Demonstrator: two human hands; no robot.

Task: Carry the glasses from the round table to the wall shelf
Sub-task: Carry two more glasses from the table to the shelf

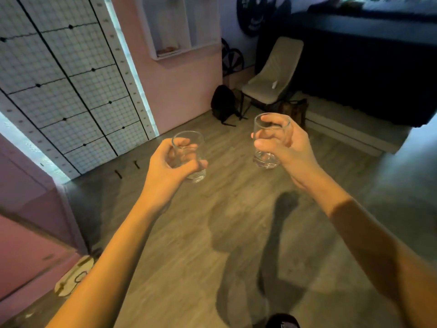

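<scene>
My left hand (169, 163) grips a clear drinking glass (189, 140), held upright in front of me over the wooden floor. My right hand (287, 147) grips a second clear glass (267, 159), a little higher and further forward. Both glasses look empty. A white wall shelf (151, 31) with open compartments hangs on the pink wall ahead, at the top centre. The round table is not in view.
A wire-grid panel (71, 91) with a lit edge leans at the left. A beige chair (272, 74), a black backpack (223, 102) and a brown bag (295, 110) stand ahead by the wall. A dark counter (366, 67) fills the right. Open wood floor (201, 233) lies below my arms.
</scene>
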